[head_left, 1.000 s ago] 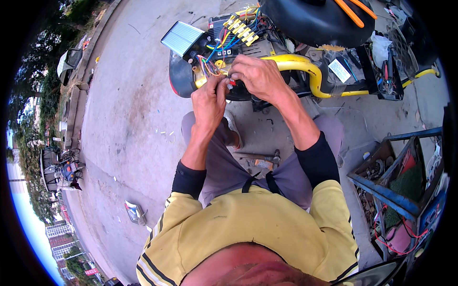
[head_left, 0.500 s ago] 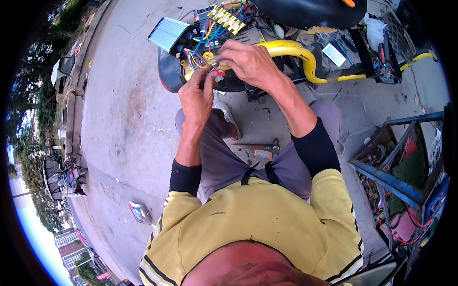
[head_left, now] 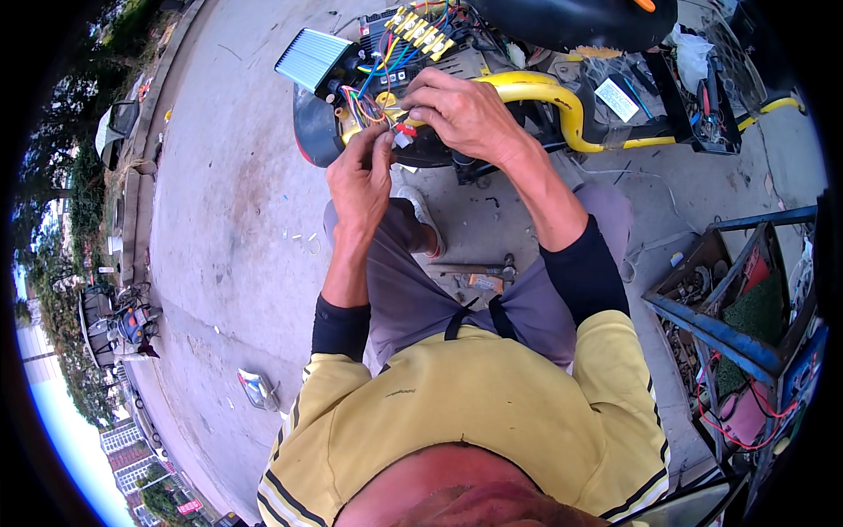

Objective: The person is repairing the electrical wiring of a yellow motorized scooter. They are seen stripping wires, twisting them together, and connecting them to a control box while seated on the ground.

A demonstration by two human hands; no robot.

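Observation:
A bundle of thin coloured wires (head_left: 358, 105) runs from the finned silver controller box (head_left: 312, 58) down to my fingers. My left hand (head_left: 358, 183) is closed, thumb and forefinger pinching at the wire ends. Close by on its right, my right hand (head_left: 464, 116) is also closed in a pinch, its fingertips bent over something too small to make out. Between the two hands hang a red connector (head_left: 406, 129) and a whitish connector (head_left: 402, 140). Behind them stands a yellow terminal strip (head_left: 420, 33) with thicker coloured cables.
A bent yellow frame tube (head_left: 562, 105) of the vehicle crosses to the right, beside an open black tray (head_left: 707, 114) with tools. A hammer (head_left: 479, 268) lies on the ground between my legs. A blue metal rack (head_left: 729, 338) stands at right; a lamp-like part (head_left: 257, 389) lies at left.
My right hand has shifted slightly right, away from the left fingertips. The red and whitish connectors show more plainly between the hands. Both hands stay pinched.

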